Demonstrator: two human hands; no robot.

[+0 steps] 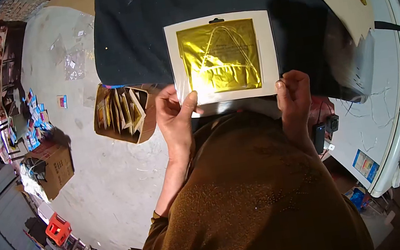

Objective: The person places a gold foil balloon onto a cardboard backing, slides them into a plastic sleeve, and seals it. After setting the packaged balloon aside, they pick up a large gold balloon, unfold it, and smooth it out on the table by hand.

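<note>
The flat square white card (222,58) is held up in the middle, toward 12 o'clock. It has a shiny, crinkly gold sheet in its middle and a slippery clear wrap over it. The left hand (175,115) pinches the card's bottom corner at 7 o'clock, thumb on the front. The right hand (293,95) pinches the bottom corner at 5 o'clock. The hands are apart, one at each corner.

Behind the card lies a soft black cloth (144,30). At 9 o'clock from the card sits an open brown cardboard box (145,130) full of thin packets standing on edge. At 3 o'clock is a smooth white rounded tabletop (387,97). Below the box spreads a rough grey concrete floor (105,180). The fuzzy brown velvet sleeve (241,196) fills the bottom.
</note>
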